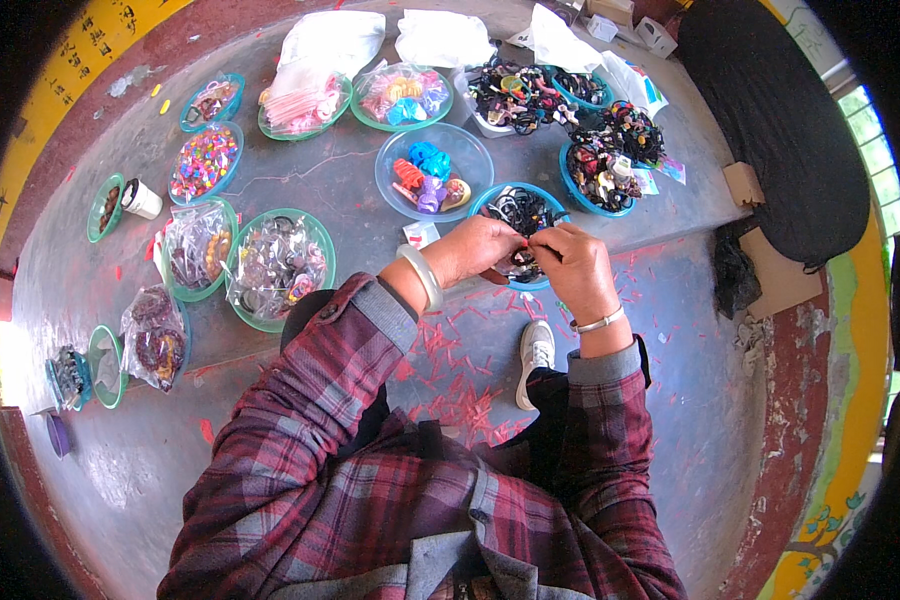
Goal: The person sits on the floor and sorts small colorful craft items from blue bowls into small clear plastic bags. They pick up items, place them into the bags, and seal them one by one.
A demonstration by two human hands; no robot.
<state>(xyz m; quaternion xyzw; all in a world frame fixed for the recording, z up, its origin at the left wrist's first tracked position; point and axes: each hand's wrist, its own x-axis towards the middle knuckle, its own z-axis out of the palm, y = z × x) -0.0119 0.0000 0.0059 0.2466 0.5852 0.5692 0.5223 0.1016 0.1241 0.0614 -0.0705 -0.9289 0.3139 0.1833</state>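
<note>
Left hand (485, 250) and right hand (570, 258) narrow, fingertips nearly meeting, pinching a small red piece (526, 242). It lies right of my left hand, left of my right; neither clearly nearer. Its long axis and pointing: too small to tell. Blue bowl (527, 286) of dark bands (520, 210) beneath, reaching beyond both.

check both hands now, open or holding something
Left hand: pinched closed over the blue bowl, held thing unclear.
Right hand: pinched closed beside the left, held thing unclear.
</note>
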